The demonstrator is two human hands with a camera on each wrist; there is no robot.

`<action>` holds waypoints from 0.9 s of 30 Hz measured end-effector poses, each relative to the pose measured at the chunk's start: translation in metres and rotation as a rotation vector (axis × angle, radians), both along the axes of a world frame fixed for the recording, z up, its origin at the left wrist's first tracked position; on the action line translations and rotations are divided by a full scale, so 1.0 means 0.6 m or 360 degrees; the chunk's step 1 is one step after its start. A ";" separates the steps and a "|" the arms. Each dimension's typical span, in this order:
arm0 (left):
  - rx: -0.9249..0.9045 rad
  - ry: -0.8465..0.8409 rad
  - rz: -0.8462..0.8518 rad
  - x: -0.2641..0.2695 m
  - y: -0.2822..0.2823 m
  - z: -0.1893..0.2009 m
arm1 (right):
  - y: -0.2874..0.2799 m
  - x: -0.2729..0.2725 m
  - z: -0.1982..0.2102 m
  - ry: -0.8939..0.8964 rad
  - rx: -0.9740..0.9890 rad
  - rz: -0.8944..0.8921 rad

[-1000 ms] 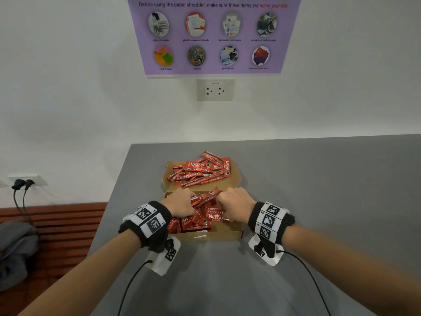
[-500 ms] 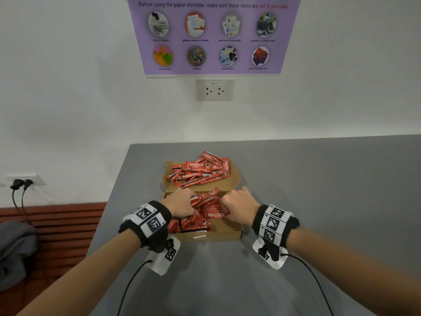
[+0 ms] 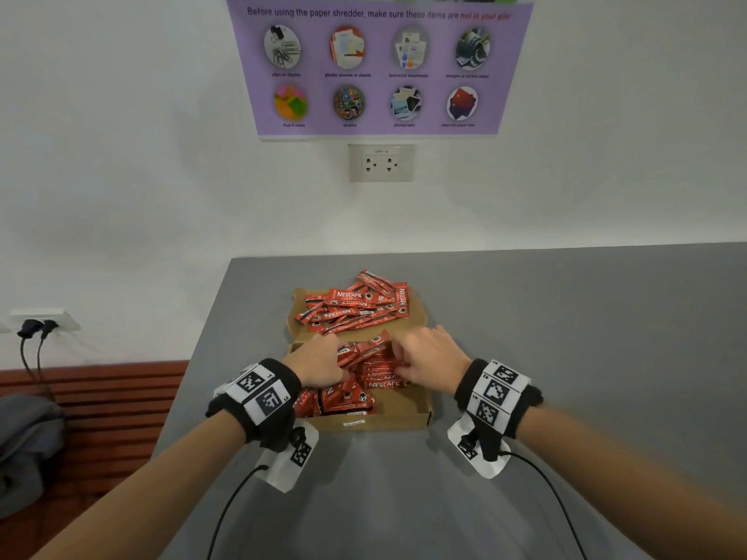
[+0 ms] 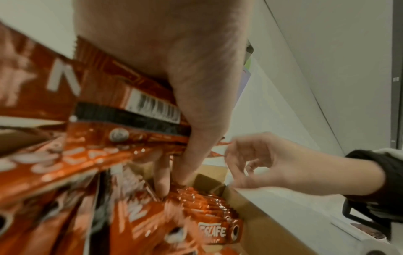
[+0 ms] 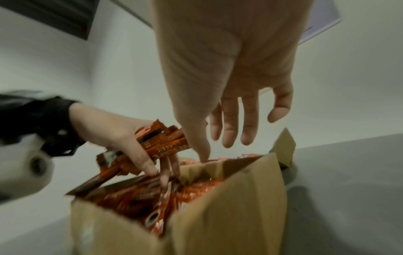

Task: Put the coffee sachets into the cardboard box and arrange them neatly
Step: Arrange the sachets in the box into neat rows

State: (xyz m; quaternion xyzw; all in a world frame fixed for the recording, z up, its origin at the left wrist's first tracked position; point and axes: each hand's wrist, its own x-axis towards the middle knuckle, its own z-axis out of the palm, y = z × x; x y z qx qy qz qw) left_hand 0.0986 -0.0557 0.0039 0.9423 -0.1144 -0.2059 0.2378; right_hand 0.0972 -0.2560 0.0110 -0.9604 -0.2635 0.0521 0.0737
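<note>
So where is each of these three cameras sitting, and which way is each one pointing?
Head: worn on the head, looking forward and down at the cardboard box, the grey table and a wall poster; both forearms and wristbands show.
Left wrist: looks along the left hand, which grips coffee sachets.
Right wrist: looks along the open right hand down into the box.
Shared: both wrist views show the box, the sachets and the opposite hand.

An office utility corner is showing here: a purple poster [image 3: 380,66] about paper-shredder rules is hanging at the top centre, a wall socket [image 3: 381,162] is sitting just below it, and a grey table [image 3: 566,317] is filling the lower frame.
</note>
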 end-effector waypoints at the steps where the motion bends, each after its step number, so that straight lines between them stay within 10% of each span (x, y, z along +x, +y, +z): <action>1: -0.0043 -0.0049 0.0007 -0.001 0.001 0.001 | -0.004 0.004 0.003 -0.0015 0.0153 -0.0054; 5: -0.0117 -0.0226 -0.0011 -0.002 -0.008 0.011 | -0.005 0.016 0.015 0.0056 0.0676 -0.0018; 20: -0.0430 -0.0483 0.0505 0.004 0.009 0.037 | -0.051 0.028 0.004 0.0311 0.0587 0.0049; 27: -0.0528 -0.0282 0.0150 -0.003 -0.018 0.054 | -0.038 0.021 0.008 0.0313 0.0781 0.0072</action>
